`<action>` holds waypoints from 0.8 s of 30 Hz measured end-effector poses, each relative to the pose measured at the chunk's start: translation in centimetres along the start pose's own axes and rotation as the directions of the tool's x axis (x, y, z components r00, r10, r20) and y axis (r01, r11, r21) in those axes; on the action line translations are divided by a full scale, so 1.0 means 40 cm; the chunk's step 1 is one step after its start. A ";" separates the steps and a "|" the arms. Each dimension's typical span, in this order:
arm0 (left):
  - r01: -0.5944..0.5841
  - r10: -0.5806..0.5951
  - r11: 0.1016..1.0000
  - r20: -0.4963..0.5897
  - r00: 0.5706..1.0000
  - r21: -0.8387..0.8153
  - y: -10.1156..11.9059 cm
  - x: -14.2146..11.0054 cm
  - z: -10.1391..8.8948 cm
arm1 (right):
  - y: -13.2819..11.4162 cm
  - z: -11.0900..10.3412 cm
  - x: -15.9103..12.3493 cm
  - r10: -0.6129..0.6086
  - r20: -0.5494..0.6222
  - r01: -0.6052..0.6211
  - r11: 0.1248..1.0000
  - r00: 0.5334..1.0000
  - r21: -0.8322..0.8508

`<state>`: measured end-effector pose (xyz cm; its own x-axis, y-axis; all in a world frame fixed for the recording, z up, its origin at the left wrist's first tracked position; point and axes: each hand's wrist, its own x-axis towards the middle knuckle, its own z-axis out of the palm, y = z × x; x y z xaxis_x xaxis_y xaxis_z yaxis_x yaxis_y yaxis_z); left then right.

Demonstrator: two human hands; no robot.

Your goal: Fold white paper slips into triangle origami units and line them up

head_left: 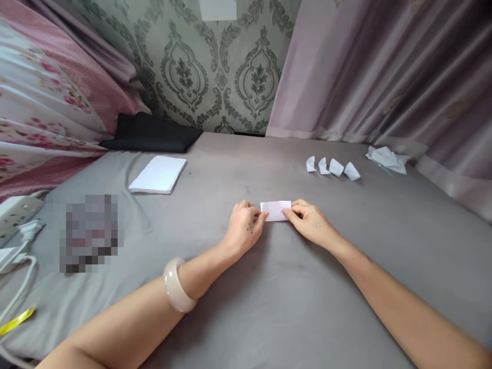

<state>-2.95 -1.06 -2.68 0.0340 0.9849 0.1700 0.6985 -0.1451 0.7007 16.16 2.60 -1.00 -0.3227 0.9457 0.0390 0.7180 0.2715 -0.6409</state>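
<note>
A small folded sheet of paper (275, 210), pale and rectangular, is held level just above or on the grey cloth; I cannot tell if it touches. My left hand (247, 225) pinches its left end between thumb and fingers. At its right end, my right hand (312, 221) grips the paper with the thumb on the near face. The fingertips behind the paper are partly hidden. Beyond my right hand, several small folded paper pieces (336, 167) stand in a row. To the far left lies a stack of white paper (158, 174).
Loose paper scraps (387, 158) lie at the back right by the curtain (365, 72). Black folded cloth (154, 133) rests at the back left. A power strip (17, 218) with cables, a yellow strip (17, 321) and a blurred-out object (90, 230) are on the left.
</note>
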 end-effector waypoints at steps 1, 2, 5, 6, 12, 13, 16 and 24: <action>0.001 -0.001 1.000 0.000 1.000 0.010 -0.001 0.003 0.003 | -0.002 0.005 0.000 0.010 -0.026 -0.011 1.000 1.000 -0.011; 0.003 -0.003 1.000 -0.003 1.000 0.023 -0.002 0.006 0.005 | -0.004 0.010 0.000 0.019 -0.055 -0.020 1.000 0.998 -0.023; 0.020 -0.019 0.998 -0.019 1.000 0.059 -0.004 0.014 0.011 | -0.008 0.025 -0.005 0.027 -0.139 -0.037 0.997 0.990 -0.065; 0.032 -0.030 0.997 -0.023 0.999 0.066 -0.004 0.016 0.012 | -0.009 0.029 -0.006 0.022 -0.161 -0.035 0.996 0.987 -0.078; 0.065 -0.064 0.992 -0.018 0.998 0.109 0.000 0.023 0.010 | -0.002 0.042 -0.005 -0.021 -0.211 -0.005 0.992 0.977 -0.125; 0.060 -0.059 0.990 -0.017 0.998 0.131 0.002 0.023 0.010 | -0.001 0.043 -0.004 -0.030 -0.213 0.001 0.991 0.977 -0.134; 0.053 -0.050 0.979 -0.020 0.999 0.195 0.008 0.022 0.010 | 0.001 0.047 0.000 -0.047 -0.217 0.011 0.986 0.975 -0.164; 0.074 -0.075 0.978 0.001 0.997 0.197 0.013 0.029 0.007 | -0.004 0.049 0.004 -0.028 -0.214 -0.017 0.979 0.976 -0.205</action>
<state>-2.33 0.03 -2.31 -0.0180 0.9931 0.1160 0.8262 -0.0505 0.5611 14.79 2.35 -2.37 -0.2030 0.9542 0.2199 0.8349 0.2860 -0.4703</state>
